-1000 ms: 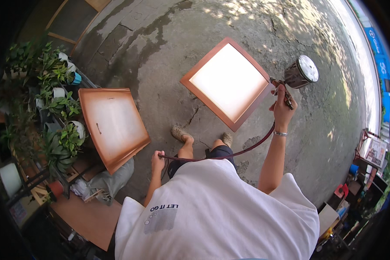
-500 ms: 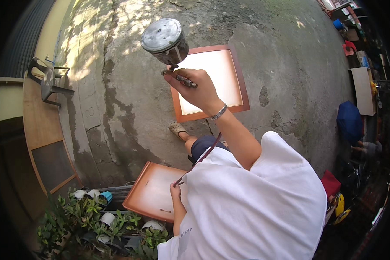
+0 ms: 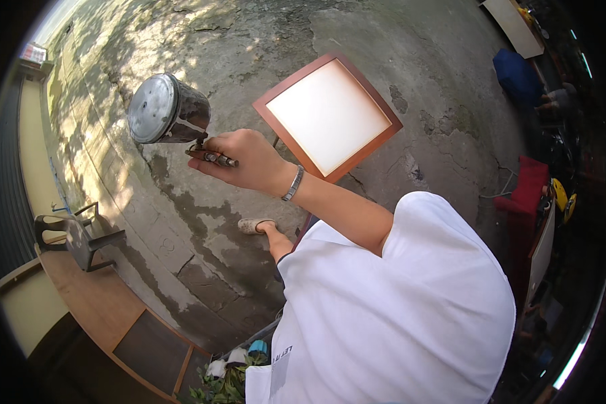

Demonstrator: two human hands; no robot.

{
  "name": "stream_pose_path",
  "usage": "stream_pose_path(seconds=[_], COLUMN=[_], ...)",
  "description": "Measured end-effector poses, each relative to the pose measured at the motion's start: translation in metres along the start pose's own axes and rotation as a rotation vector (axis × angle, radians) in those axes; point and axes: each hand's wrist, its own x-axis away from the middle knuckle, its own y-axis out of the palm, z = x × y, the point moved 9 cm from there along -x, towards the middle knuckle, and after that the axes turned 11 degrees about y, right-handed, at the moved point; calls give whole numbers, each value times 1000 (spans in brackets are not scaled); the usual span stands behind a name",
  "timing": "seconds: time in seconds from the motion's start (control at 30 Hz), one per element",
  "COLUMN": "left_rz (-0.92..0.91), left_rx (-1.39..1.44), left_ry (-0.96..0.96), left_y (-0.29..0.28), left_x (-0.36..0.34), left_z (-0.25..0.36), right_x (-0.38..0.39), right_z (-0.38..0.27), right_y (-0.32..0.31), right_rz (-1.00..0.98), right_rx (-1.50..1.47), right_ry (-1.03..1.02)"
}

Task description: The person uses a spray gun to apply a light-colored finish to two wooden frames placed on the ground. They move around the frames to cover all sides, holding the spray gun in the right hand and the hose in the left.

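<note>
My right hand (image 3: 246, 158), with a metal wristwatch, is closed on a spray gun (image 3: 215, 159) that carries a large, stained metal cup (image 3: 155, 108), held out over the concrete to the left of a square panel (image 3: 330, 118). The panel has a reddish-brown frame and a pale centre shaded brown at its edges, and stands a little beyond my wrist. A sliver of dark hose (image 3: 305, 225) shows under my forearm. My left hand is out of sight, behind the white shirt.
A grey plastic chair (image 3: 87, 248) sits by a wooden board with dark inset panels (image 3: 101, 296) at the left. Potted plants (image 3: 225, 387) are at the lower edge. Along the right are a blue umbrella (image 3: 518, 75), red cloth (image 3: 525, 188), yellow items (image 3: 562, 198) and a pale board (image 3: 515, 27).
My right hand has swung leftward with the spray gun and cup. The view has turned, so the second brown-edged panel, beside the plants earlier, and my left hand have left sight.
</note>
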Motion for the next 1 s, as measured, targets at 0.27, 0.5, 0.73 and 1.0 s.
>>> stream_pose_path(seconds=[0.27, 0.5, 0.73, 1.0], left_rz=[-36, -113, -192, -135], left_rx=[-163, -231, -270, -177], left_ry=[181, 241, 169, 34], left_y=[-180, -221, -227, -246], left_x=[-162, -239, -275, -296], left_z=[100, 179, 221, 259], right_x=[-32, -95, -185, -278], right_z=[-49, -76, -77, -84], right_y=[99, 189, 298, 407], right_rz=[75, 45, -91, -422], right_rx=[22, -31, -187, -120], right_ry=[149, 124, 50, -73])
